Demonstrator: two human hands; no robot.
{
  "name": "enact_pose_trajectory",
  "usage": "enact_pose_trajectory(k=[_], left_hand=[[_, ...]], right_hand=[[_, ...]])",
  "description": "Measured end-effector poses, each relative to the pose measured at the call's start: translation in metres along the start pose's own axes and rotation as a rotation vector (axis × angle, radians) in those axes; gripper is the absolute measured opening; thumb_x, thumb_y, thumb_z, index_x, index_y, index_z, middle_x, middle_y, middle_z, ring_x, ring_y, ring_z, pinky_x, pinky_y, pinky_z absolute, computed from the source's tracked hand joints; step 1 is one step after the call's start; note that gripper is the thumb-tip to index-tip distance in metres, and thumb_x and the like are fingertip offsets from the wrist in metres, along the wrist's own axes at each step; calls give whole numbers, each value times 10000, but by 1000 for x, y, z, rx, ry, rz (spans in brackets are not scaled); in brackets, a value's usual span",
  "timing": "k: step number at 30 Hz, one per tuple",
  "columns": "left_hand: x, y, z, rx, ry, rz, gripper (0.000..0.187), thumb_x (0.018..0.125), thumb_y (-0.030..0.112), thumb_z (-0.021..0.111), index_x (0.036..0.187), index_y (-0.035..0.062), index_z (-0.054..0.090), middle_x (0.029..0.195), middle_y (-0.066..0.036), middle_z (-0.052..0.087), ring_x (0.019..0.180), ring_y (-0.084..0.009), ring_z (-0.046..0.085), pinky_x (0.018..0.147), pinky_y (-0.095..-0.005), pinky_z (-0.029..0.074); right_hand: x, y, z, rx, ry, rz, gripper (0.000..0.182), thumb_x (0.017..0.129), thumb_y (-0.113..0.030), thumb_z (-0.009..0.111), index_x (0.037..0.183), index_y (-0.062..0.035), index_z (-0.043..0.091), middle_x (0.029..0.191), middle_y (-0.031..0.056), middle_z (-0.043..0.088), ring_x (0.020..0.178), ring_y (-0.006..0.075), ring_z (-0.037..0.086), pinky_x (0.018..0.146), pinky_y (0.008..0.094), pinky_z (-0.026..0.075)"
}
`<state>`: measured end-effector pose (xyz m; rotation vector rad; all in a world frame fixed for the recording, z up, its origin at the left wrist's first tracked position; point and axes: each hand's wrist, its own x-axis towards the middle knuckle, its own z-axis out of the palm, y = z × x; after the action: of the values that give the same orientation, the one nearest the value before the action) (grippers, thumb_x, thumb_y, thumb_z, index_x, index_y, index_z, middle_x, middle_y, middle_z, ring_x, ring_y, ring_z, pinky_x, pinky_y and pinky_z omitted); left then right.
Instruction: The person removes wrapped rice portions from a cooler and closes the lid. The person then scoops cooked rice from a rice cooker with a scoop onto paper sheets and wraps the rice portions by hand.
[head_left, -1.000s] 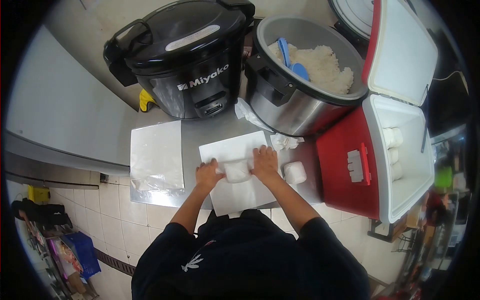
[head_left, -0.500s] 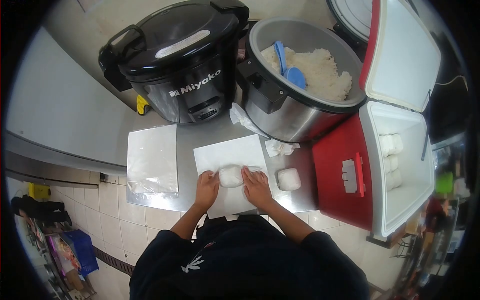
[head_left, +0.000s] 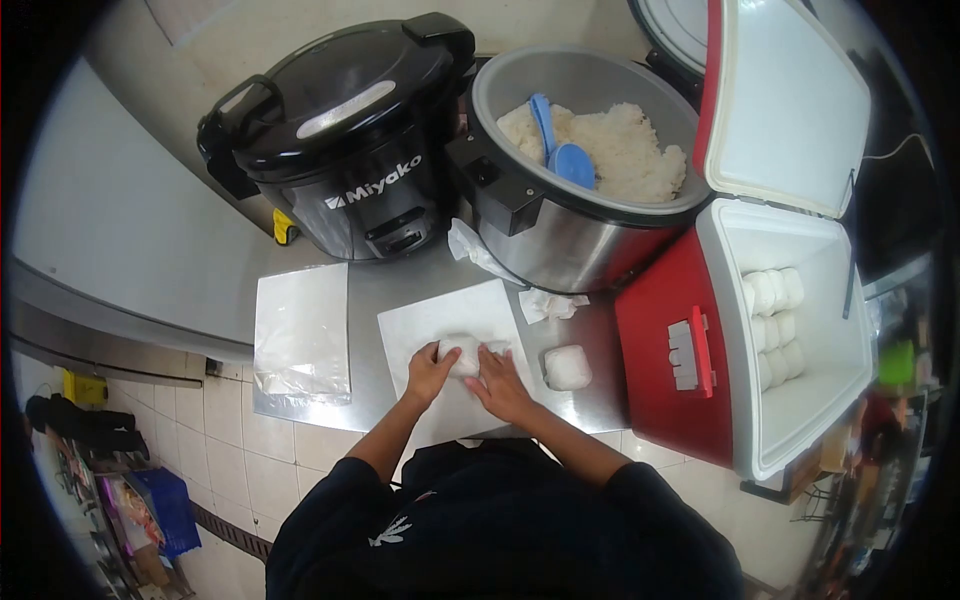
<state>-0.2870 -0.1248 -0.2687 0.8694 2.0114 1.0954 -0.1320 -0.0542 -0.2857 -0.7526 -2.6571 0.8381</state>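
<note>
A white paper-wrapped rice packet (head_left: 461,355) rests on white sheets of wrapping paper (head_left: 440,312) in front of me. My left hand (head_left: 430,371) grips its left side, thumb against the near face. On the other side, my right hand (head_left: 499,384) presses it with thumb and fingers, over a gathered end of the paper. The contents of this packet are hidden. Just right of the sheets sits a second wrapped packet (head_left: 567,368), touched by neither hand.
A plastic-covered paper stack (head_left: 300,335) lies left on the steel table (head_left: 390,278). Behind stand a lidded black cooker (head_left: 340,170) and an open rice cooker (head_left: 560,235) with rice (head_left: 630,150) and a blue scoop (head_left: 571,163). At right, an open red cooler (head_left: 655,350) holds several white packets (head_left: 775,330).
My hands have closed in around the packet; the left fingers now curl over its side and the right thumb presses its near face. The view has shifted slightly.
</note>
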Motion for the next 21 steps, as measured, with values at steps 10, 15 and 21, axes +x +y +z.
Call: enact_pose_trajectory(k=[10,15,21], left_hand=[[-1,-10,6,-198,-151,88,333,810,114,528,1123,5,559,1077,-183,577,1023,-291,524,883,-381,398],[-6,-43,-12,571,-539,527,575,791,191,578,1338,139,407,1466,-233,119,1336,-503,31,1036,-615,154],[-3,-9,-32,813,-769,518,640,789,318,626,1370,223,376,1486,-214,42,1351,-473,8,1049,-608,135]], right_hand=[[15,-12,15,905,256,683,470,888,-292,576,1214,24,455,1052,127,590,958,192,552,841,298,433],[-4,30,-15,532,135,455,495,845,-328,607,1209,-14,487,1035,176,597,980,283,567,853,351,440],[-3,-15,-84,-377,-49,435,461,821,-366,586,1136,-31,552,983,179,603,1007,349,538,878,433,428]])
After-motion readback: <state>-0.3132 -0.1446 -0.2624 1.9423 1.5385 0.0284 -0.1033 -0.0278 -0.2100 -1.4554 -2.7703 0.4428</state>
